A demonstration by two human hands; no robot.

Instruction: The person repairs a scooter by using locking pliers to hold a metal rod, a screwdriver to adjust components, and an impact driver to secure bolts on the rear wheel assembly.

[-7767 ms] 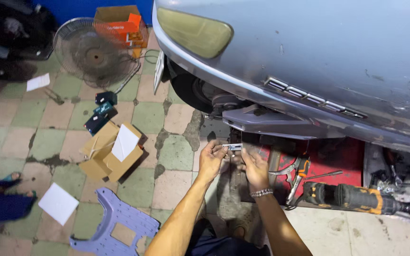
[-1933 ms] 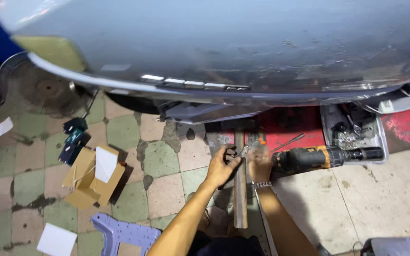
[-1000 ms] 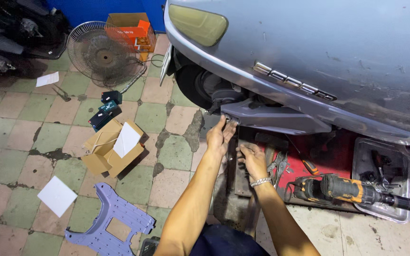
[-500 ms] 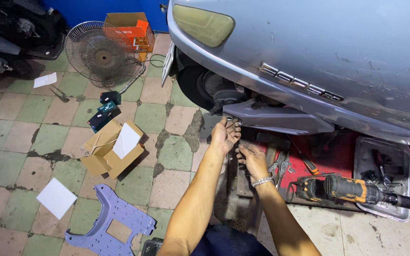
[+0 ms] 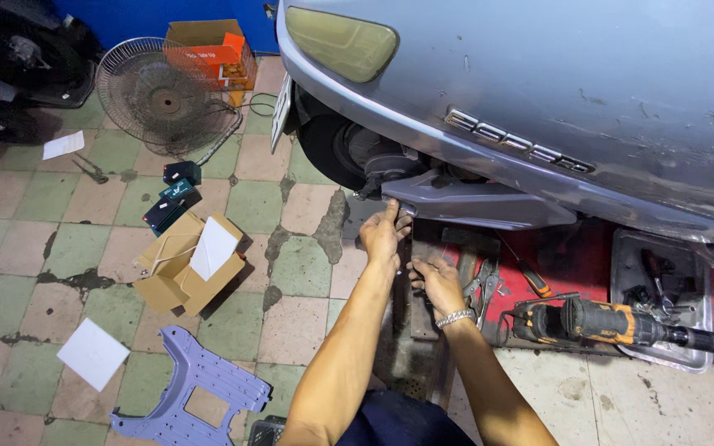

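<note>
The left hand (image 5: 384,234) reaches up to the grey underside panel (image 5: 464,201) of the silver scooter (image 5: 555,91). Its fingers (image 5: 393,212) are curled against the panel's lower front edge and touch it. Whether they pinch a small part there cannot be told, since the fingertips are partly hidden against the panel. The right hand (image 5: 437,282), just below and to the right of the left one, is turned palm up with its fingers loosely bent. It hovers over a dark metal stand plate (image 5: 420,310) on the floor. Whether it holds anything is not clear. A metal bracelet (image 5: 455,316) sits on its wrist.

Close to the right of the right hand lie pliers (image 5: 483,285) and a screwdriver with an orange handle (image 5: 530,277) on a red mat (image 5: 568,264). Further right lies an orange and black power drill (image 5: 613,324), partly in a metal tray (image 5: 663,293). Above the left hand sits the rear wheel (image 5: 349,153). Well to the left of both hands are an open cardboard box (image 5: 183,264), a lilac plastic panel (image 5: 196,396) and a standing fan (image 5: 163,103) on the tiled floor (image 5: 35,248).
</note>
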